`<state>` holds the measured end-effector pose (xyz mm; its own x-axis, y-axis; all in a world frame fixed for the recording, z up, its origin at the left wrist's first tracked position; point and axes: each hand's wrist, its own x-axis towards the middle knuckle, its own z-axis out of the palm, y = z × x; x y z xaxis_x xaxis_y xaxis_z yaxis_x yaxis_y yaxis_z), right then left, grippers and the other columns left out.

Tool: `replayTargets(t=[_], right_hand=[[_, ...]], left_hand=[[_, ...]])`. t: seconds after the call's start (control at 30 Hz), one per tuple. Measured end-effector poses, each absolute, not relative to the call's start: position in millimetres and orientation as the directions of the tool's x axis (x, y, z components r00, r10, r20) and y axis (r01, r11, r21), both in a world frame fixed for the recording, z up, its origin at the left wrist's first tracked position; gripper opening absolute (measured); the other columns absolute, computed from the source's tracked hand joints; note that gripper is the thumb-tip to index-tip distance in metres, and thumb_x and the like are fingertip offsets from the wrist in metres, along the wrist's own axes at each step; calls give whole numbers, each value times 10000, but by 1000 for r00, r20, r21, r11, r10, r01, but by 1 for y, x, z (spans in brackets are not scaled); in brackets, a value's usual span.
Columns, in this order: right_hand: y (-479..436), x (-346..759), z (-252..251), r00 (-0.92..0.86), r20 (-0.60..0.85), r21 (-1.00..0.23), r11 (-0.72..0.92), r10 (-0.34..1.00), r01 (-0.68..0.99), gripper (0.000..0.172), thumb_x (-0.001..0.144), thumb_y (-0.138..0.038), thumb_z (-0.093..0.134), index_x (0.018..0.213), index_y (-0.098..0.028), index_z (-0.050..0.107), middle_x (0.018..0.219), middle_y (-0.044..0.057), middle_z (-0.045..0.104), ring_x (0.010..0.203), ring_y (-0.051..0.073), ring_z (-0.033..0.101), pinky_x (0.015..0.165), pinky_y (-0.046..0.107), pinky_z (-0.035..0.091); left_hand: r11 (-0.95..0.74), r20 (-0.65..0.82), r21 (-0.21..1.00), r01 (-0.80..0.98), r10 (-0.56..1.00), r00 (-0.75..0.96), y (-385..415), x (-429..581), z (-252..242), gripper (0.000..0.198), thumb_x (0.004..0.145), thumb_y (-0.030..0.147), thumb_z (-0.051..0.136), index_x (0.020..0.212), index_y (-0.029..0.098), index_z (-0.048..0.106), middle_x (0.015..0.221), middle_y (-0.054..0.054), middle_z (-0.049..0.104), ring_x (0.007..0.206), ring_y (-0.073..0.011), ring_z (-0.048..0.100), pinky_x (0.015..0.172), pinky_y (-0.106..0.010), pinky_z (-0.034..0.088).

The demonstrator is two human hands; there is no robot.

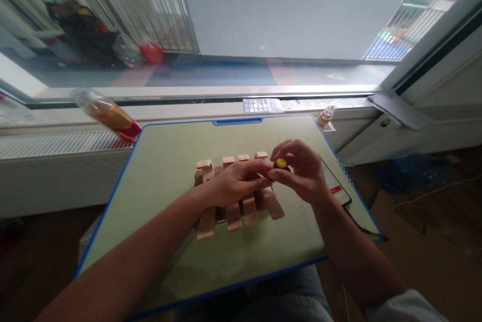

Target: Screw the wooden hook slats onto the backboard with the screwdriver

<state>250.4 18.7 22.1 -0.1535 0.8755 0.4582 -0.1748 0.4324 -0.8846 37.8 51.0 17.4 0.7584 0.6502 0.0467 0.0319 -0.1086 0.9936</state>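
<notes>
A wooden piece with several curved slats (pixel 205 221) lies on the light green table (pixel 161 146), partly hidden under my left arm and hand. My left hand (pixel 241 179) reaches across it, its fingers pinched at the left side of a small yellow and black object (pixel 280 163). From the right, my right hand (pixel 301 169) grips the same object between thumb and fingers. The two hands nearly meet there, above the right end of the slats. Whatever lies between the left fingertips is too small to name.
A dark-edged flat device (pixel 335 181) lies at the table's right side, with a black strap near the corner. Beyond the table stand a tilted bottle (pixel 109 116) at left and a small bottle (pixel 326 116) at right. A blister-like sheet (pixel 259 105) rests on the windowsill.
</notes>
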Motion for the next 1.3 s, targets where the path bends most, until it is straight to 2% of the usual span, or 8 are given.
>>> replayTargets(t=[0.1,0.2,0.37,0.53,0.77,0.93,1.17,1.3], right_hand=[[18,255,27,-221,412,-905,371,884,-207,294,887,-332,881,1156,-234,816,1090,74,737,820,166,670,662,299,570],[18,259,29,-227,411,-905,366,883,-215,220,931,-319,837,1125,-217,849,1091,84,745,732,133,634,591,277,529],[19,254,24,-194,436,-895,400,879,-198,210,877,-269,894,1058,-242,791,1057,62,728,872,177,684,686,307,575],[20,248,16,-118,481,-867,452,869,-211,340,801,-235,953,996,-267,677,1012,9,677,864,159,669,683,287,579],[18,254,23,-207,392,-914,354,896,-200,329,910,-331,860,1221,-248,790,1102,76,754,811,171,686,643,302,592],[17,253,25,-165,415,-903,382,895,-197,209,914,-307,860,1090,-220,790,1067,71,741,730,134,642,600,276,566],[20,247,18,-81,486,-867,468,870,-173,349,799,-258,958,990,-260,667,986,6,648,820,143,628,657,273,542],[19,251,21,-163,423,-900,392,891,-190,339,847,-295,921,1132,-257,741,1041,42,708,843,163,661,668,293,565]], left_hand=[[-153,81,988,24,641,763,51,37,20,238,1036,373,703,1111,159,775,1128,-73,765,996,-193,686,896,-278,538],[-157,76,987,32,635,768,52,36,24,230,1041,367,693,1092,162,785,1101,-66,767,997,-195,682,890,-271,530],[-117,37,992,48,627,778,53,36,24,268,1019,409,723,1091,156,775,1032,-62,764,911,-182,681,813,-265,533],[15,23,999,-44,670,742,52,39,13,369,964,402,803,1231,162,717,1082,-77,767,1000,-204,716,893,-307,567],[-79,69,997,-24,639,766,54,38,16,236,1038,372,710,1140,167,767,1095,-72,766,1035,-205,707,927,-299,551],[-126,36,990,57,633,773,57,34,17,317,1047,419,688,1226,175,781,1147,-80,772,1049,-222,704,919,-298,551],[36,30,997,-72,659,752,55,38,5,382,979,377,794,1294,182,702,1134,-82,778,1060,-213,721,961,-327,565],[7,53,997,-76,652,756,56,39,7,322,1021,381,743,1281,193,732,1163,-86,777,1096,-217,722,996,-342,560]])
